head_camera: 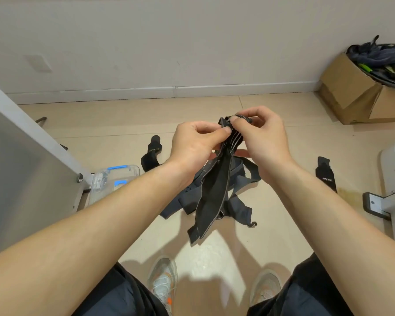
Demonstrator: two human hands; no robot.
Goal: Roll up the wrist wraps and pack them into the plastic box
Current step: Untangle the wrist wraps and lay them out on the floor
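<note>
Hands: left hand (195, 142) and right hand (263, 137) both pinch the bunched top end of a black wrap (214, 195), held in the air, tail hanging free over a strap pile (238, 205) on the floor (283, 224); risk: a slack pinch would let the first turns spring loose, or the tail could snag the pile. Clear box (114, 180): on the floor, left; two further wraps (152, 153) lie there, white lettering unreadable.

**One head-worn view, angled down**

The only camera rides on the person's head, facing forward and steeply down. The left hand (192, 144) and right hand (265, 137), pinching a black fabric wrist wrap (214, 190), sit close at centre frame. The beige tiled floor (123, 124) and white wall (192, 42) lie farther off.
</note>
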